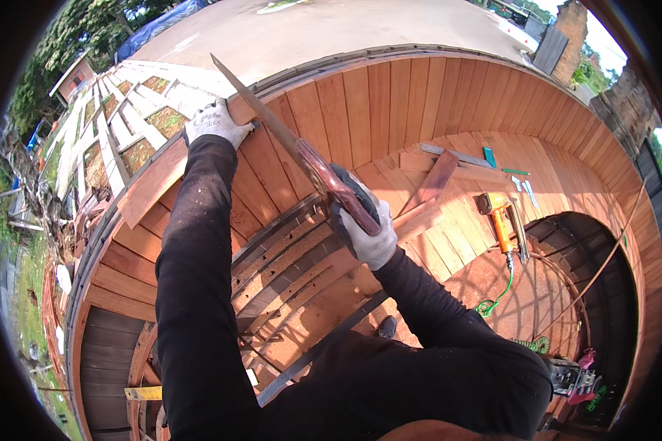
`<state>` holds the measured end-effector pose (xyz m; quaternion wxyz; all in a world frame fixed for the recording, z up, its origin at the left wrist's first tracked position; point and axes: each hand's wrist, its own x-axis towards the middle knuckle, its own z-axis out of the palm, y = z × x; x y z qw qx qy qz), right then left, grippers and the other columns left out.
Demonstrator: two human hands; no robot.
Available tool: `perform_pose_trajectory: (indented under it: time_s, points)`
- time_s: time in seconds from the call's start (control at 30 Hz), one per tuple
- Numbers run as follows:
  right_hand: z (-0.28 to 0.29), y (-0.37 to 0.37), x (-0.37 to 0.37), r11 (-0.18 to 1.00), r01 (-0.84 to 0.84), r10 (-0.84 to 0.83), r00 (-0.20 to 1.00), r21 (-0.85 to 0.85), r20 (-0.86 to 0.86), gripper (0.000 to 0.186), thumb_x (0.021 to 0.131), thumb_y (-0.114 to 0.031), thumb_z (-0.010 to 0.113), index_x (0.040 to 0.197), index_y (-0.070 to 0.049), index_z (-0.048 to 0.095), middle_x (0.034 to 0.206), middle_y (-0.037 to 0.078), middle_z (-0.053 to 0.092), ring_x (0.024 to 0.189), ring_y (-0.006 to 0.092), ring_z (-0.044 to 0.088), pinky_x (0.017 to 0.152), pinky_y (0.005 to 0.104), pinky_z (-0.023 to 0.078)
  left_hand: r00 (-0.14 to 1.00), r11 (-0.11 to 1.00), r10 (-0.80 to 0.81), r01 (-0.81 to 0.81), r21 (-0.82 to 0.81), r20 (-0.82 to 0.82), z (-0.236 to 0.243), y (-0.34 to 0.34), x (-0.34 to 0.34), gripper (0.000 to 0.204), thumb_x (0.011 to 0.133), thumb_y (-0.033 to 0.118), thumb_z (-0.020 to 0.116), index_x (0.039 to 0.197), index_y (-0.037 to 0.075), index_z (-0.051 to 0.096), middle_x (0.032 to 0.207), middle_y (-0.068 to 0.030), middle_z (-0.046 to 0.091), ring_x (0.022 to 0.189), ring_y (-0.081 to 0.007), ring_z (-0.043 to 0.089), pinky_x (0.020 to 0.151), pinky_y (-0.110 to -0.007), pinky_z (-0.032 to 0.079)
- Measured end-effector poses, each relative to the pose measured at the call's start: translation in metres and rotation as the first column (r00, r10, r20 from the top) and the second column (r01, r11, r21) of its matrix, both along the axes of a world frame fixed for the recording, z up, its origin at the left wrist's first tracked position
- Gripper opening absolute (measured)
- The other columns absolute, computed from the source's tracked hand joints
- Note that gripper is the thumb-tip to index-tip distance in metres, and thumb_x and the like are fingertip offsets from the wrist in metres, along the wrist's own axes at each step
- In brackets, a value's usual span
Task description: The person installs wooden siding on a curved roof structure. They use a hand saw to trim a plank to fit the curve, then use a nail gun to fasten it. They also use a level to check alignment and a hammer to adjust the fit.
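Observation:
My right hand (370, 234), in a white and grey work glove, is closed round the dark reddish handle of a handsaw (273, 126). The blade points up and to the left, and its tip reaches past the rim of the curved wooden wall (379, 110). Beside the blade, my gloved left hand (218, 123) grips a reddish wooden board (153, 182) laid along the top of that wall. The board's far end sticks out between my left hand and the saw. From this angle I cannot tell whether the teeth touch the wood.
An orange nail gun (502, 226) with a green air hose (502, 296) lies on the planked bench (449, 239) at right. Several offcuts (435, 178) and small green and blue tools lie behind it. Slatted framing (287, 257) shows open gaps below my arms. A yellow level (143, 393) is at lower left.

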<state>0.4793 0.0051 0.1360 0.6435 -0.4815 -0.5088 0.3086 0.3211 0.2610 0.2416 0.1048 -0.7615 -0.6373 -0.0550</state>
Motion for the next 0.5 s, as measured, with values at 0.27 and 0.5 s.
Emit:
perform_pose_trajectory:
  time_s: [0.27,0.5]
  points:
    - [-0.028,-0.035,0.017,0.996,-0.056,0.062,0.994,0.069,-0.093,0.057,0.094,-0.024,0.06,0.144,0.004,0.05,0.09,0.006,0.07,0.067,0.0083,0.059,0.065,0.0258,0.05,0.997,0.997,-0.07,0.069,0.044,0.029,-0.005,-0.004,0.002,0.083,0.081,0.059,0.073,0.141,0.007,0.051,0.136,-0.014,0.06,0.13,-0.0268,0.055,0.105,-0.042,0.045]
    - [-0.021,-0.004,0.011,1.0,0.014,-0.014,1.0,0.022,0.0,0.055,0.092,-0.014,0.06,0.142,0.005,0.05,0.112,0.014,0.07,0.089,0.0147,0.065,0.08,0.0277,0.051,0.998,0.999,-0.051,0.051,0.0,0.021,-0.016,0.001,-0.004,0.082,0.081,0.06,0.072,0.14,0.007,0.052,0.135,-0.0137,0.061,0.131,-0.0254,0.055,0.106,-0.042,0.045]
